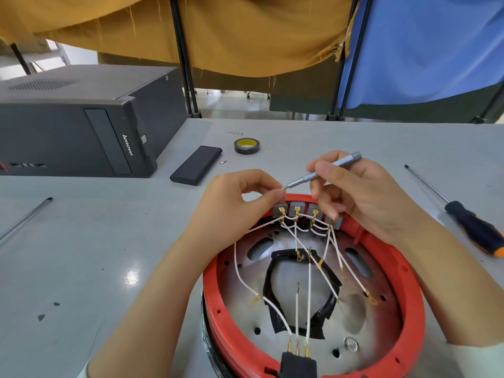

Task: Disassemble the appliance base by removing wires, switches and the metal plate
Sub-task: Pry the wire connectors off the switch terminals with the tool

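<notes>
The round red appliance base (409, 290) lies open side up on the table in front of me. Inside it sits a metal plate (357, 315) with black tape round a central opening. White wires (309, 290) with brass terminals run from a row of grey switches (297, 208) at the far rim to a black plug (298, 364) at the near rim. My left hand (240, 203) pinches the leftmost switch at its top. My right hand (362, 192) grips a slim silver screwdriver (324, 170), whose tip meets my left fingertips above the switches.
A black computer tower (81, 124) lies at the back left. A black flat case (196, 165), a small bit (223, 162) and a tape roll (246, 145) lie beyond the base. A black-handled screwdriver (463, 222) lies at the right, a thin rod (24, 219) at the left.
</notes>
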